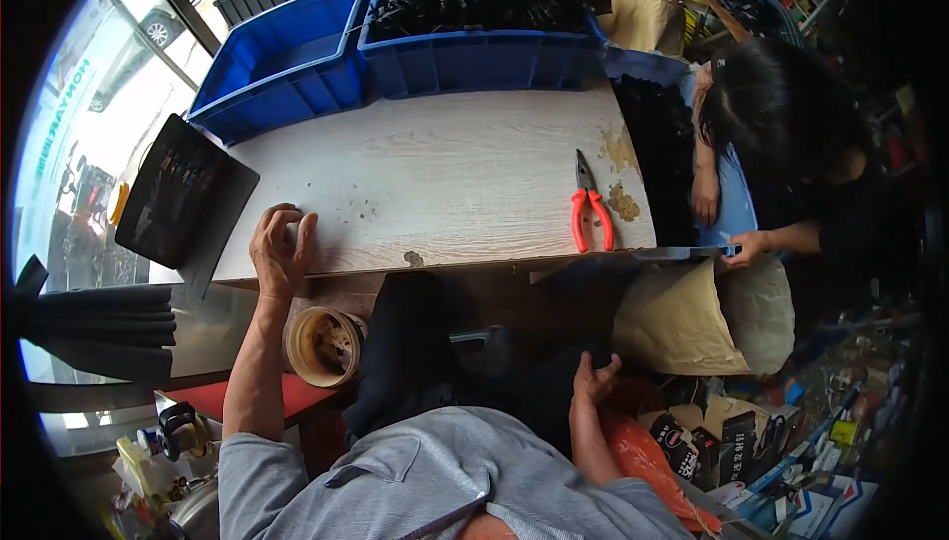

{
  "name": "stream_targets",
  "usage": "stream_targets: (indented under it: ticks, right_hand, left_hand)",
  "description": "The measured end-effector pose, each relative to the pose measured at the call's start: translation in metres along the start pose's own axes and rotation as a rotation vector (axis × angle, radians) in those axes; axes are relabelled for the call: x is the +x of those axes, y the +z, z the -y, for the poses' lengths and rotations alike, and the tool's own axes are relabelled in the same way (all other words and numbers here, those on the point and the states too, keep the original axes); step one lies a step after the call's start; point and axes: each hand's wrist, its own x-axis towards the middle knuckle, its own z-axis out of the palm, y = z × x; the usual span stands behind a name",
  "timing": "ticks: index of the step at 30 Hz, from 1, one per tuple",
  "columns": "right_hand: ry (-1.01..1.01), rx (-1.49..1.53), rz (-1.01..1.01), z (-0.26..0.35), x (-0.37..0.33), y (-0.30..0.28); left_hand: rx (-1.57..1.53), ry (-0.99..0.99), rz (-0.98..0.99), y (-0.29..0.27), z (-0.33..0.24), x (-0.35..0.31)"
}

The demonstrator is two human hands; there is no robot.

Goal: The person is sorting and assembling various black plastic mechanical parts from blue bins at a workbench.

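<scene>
Left hand: the left hand rests on the near left edge of the pale wood-grain tabletop, fingers curled loosely over something small and light-coloured; I cannot tell what it is.
Right hand: the right hand is down below the table's near edge, at the lap, fingers half spread and holding nothing I can see, just beside an orange plastic bag.
Pliers: red-handled steel pliers lie on the right part of the tabletop, well apart from both hands, jaws pointing far.
Bins: an empty blue plastic crate far left, and a blue plastic crate filled with black parts far centre.
Near left: a round tan tub sits under the table edge, below the left hand.
Co-worker: a dark-haired person leans in at the right, hands near a tan paper sack.
Risk: the small piece under the left hand sits right at the edge, so a slip of the fingers would likely drop it toward the tub or floor.
</scene>
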Motion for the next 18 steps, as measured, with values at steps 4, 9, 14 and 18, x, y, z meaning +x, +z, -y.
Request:
stream_targets:
  ticks: [4, 9, 14, 18]
  right_hand:
    - [-0.047, 0.01, -0.019, -0.007, 0.005, 0.008]
    - [-0.044, 0.018, -0.031, -0.013, 0.007, 0.019]
    - [-0.047, 0.026, -0.031, -0.019, 0.01, 0.025]
    - [-0.074, 0.032, -0.033, -0.021, 0.011, 0.025]
  left_hand:
    - [-0.056, 0.022, -0.035, 0.005, 0.001, -0.002]
    - [-0.024, 0.028, -0.06, 0.004, 0.006, -0.004]
    - [0.011, 0.054, -0.094, 0.003, 0.005, -0.004]
    - [-0.03, 0.056, -0.097, 0.005, 0.008, -0.004]
